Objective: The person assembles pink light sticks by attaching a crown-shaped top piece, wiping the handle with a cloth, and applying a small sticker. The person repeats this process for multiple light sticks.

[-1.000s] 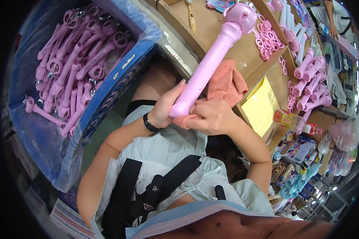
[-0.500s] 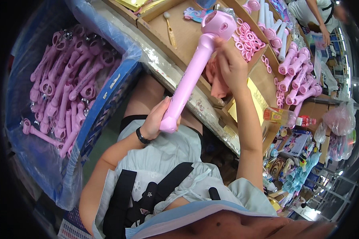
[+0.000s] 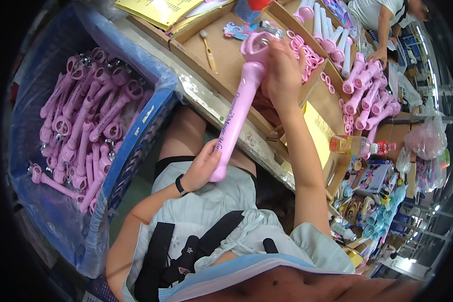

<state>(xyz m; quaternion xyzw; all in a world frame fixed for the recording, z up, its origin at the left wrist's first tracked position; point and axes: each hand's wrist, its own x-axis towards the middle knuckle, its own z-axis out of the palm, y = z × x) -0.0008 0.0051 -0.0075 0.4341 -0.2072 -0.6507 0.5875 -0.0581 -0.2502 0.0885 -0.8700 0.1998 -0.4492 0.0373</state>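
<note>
Grip low: our left hand (image 3: 202, 165) wraps wand's (image 3: 239, 105) foot; right hand (image 3: 283, 75) meets its head (image 3: 254, 46), firm hold or light touch we cannot tell. Best we brace foot, work head gently. Wand slants over lap (image 3: 206, 173) and bench edge (image 3: 201, 98), head above tray (image 3: 231, 58). Most room, we judge, upward, between crate rim (image 3: 136, 133) and bench.

From the wearer's head, the lone fisheye view looked down on the pink wand (image 3: 238, 110) from close by, reaching the blue crate (image 3: 127, 151) left of it and the bench (image 3: 259, 146) right of it.
</note>
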